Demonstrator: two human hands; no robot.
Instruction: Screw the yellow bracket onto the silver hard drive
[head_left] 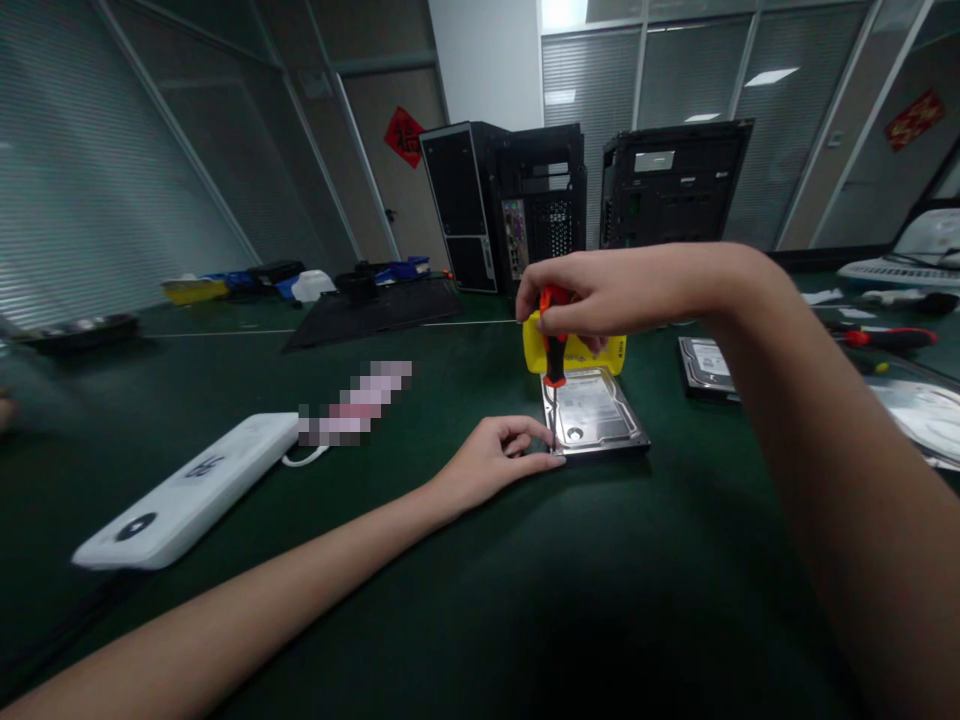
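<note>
A silver hard drive [596, 412] lies flat on the dark green table. At its near left corner my left hand [495, 450] is closed, with thumb and index finger against the drive's edge around the screwdriver tip. My right hand [589, 298] grips a red and black screwdriver [555, 360] from above. The screwdriver stands upright, its shaft reaching down to that same corner. Any screw under the tip is too small to make out. Directly behind the drive is a yellow plastic bin [613, 355], partly covered by my right hand.
A second hard drive [705, 362] lies right, behind my right forearm, near a red-handled tool [892, 338]. On the left lies a white elongated device [195, 490] with a cable. Computer cases [457, 200] stand at the back; a black mat [375, 312] lies back left.
</note>
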